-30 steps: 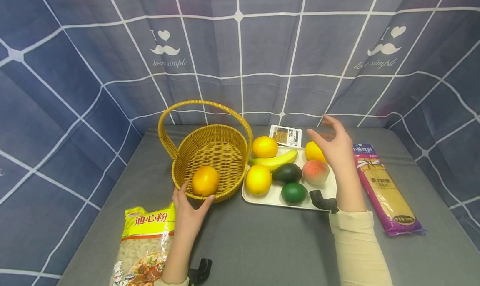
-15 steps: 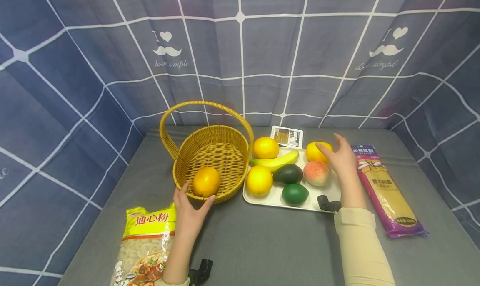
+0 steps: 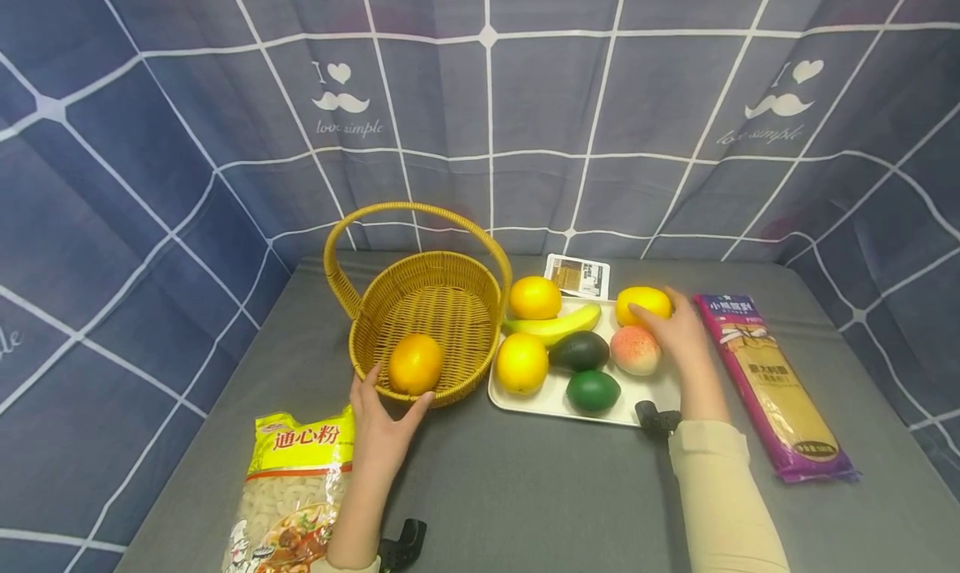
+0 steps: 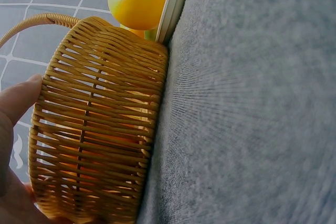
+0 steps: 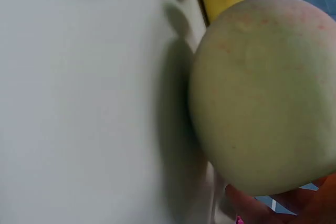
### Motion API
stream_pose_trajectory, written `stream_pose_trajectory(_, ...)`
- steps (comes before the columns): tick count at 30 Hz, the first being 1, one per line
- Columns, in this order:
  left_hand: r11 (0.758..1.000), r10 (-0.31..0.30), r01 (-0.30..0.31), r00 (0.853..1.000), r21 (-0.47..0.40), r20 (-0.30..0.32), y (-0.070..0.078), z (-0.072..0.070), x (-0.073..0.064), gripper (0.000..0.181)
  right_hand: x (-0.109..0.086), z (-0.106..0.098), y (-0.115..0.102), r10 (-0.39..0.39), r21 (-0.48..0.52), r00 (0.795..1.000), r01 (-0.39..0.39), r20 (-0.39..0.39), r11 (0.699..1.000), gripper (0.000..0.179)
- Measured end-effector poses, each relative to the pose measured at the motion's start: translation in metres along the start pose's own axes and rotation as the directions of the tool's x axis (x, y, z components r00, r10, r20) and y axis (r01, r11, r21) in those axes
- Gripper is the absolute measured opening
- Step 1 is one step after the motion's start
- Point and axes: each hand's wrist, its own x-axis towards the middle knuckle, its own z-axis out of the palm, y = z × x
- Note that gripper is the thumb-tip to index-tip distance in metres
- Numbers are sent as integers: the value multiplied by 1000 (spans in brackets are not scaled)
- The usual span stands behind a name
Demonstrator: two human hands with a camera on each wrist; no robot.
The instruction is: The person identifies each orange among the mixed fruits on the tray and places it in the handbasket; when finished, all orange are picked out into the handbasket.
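Note:
My left hand (image 3: 384, 419) holds the near rim of a wicker basket (image 3: 450, 306), its thumb on the rim in the left wrist view. Inside that basket sits an orange (image 3: 416, 364), close to the left fingers. At the back right of a white tray (image 3: 540, 402), my right hand (image 3: 678, 331) has thumb and fingers around another orange (image 3: 637, 299), which rests on the tray. A peach (image 3: 634, 350) lies just in front of it and fills much of the right wrist view, where the right fingers (image 5: 252, 208) show past its lower edge.
The tray also bears two more oranges (image 3: 522, 363), a banana (image 3: 558, 324), a dark avocado (image 3: 579, 352) and a green fruit (image 3: 593, 391). A spaghetti pack (image 3: 776, 389) lies right, a macaroni bag (image 3: 292, 490) left, a small printed packet (image 3: 577, 274) behind.
My right hand has come down and closer over the back right orange, thumb and fingers now on either side of it. The left hand stays on the basket rim.

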Motion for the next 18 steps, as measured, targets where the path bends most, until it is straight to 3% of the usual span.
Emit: stream_pose_trajectory(18, 1000, 0, 0, 1000, 5, 4, 1, 0, -1, 95, 0, 3, 5, 41, 65, 999, -39, -29, 997, 96)
